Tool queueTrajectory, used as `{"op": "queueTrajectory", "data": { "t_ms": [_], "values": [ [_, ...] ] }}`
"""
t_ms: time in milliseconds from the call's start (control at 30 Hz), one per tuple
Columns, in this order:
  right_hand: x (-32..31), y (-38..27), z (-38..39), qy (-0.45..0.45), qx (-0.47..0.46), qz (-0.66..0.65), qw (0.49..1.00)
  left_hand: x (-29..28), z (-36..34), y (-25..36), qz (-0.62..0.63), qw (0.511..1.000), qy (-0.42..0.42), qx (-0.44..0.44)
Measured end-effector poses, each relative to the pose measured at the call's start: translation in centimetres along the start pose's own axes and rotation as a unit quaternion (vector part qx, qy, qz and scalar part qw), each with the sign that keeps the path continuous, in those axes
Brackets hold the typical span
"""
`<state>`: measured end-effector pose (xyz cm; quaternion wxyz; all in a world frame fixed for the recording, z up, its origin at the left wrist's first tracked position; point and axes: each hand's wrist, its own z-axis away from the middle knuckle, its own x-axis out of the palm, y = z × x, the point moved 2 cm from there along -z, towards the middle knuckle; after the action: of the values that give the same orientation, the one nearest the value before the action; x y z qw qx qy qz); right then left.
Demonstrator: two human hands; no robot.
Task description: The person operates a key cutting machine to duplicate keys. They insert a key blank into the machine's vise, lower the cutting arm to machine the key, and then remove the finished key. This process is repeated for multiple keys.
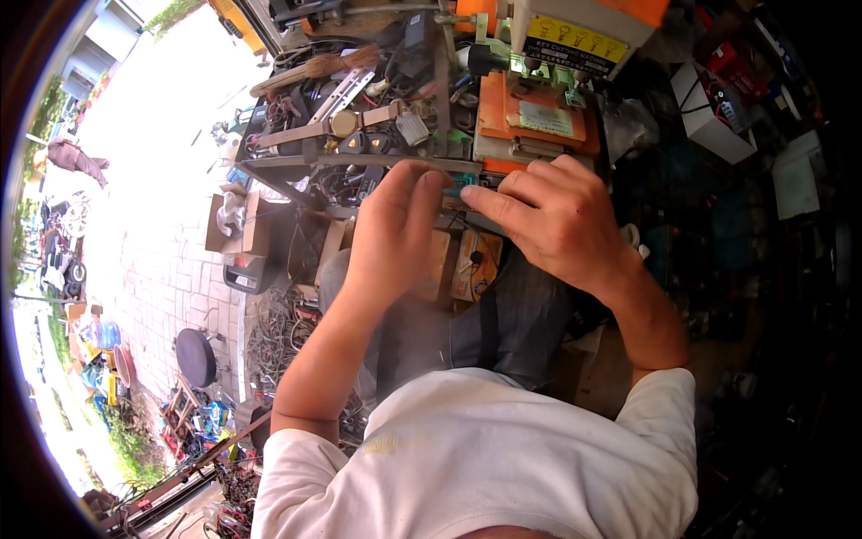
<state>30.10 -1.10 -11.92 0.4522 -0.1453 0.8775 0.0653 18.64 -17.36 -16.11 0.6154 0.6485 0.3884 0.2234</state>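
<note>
Left hand [395,225] and right hand [548,216] brought together at front edge of cluttered workbench [359,162], fingertips meeting on a small teal-green item [463,182]. Item mostly hidden by fingers; kind cannot be told, nor whether either hand actually grips it.

Item sits just below the orange machine [530,112], at the bench lip.

Clearance: tight. Bench top packed w/ tools and metal parts right up to the edge; machine directly ahead of right hand. Dark shelving w/ boxes [718,108] close on right side. Cardboard box [235,225] and tangled wires [278,328] to left, below bench level. Open room only on far left: sunlit paved ground [171,269], round black stool [196,357] standing there.
</note>
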Motion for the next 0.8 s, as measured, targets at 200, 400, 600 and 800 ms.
{"op": "queueTrajectory", "data": {
  "t_ms": [200, 400, 600, 800],
  "values": [
    [-0.7, -0.2, -0.4, 0.012, -0.006, 0.021, 1.0, -0.2, -0.1, 0.7, 0.028, 0.999, -0.011, -0.012],
    [-0.1, -0.1, 0.0, 0.011, -0.01, 0.033, 0.999, -0.2, 0.0, 0.6, 0.031, 0.999, -0.03, -0.009],
    [-0.6, -0.2, -0.6, -0.03, -0.006, -0.045, 0.999, 0.3, 0.3, 1.1, 0.092, 0.995, -0.038, -0.006],
    [-2.2, 2.2, 3.1, -0.066, -0.031, 0.042, 0.996, -3.9, -0.4, 2.4, 0.083, 0.991, 0.075, 0.079]
  ]
}}
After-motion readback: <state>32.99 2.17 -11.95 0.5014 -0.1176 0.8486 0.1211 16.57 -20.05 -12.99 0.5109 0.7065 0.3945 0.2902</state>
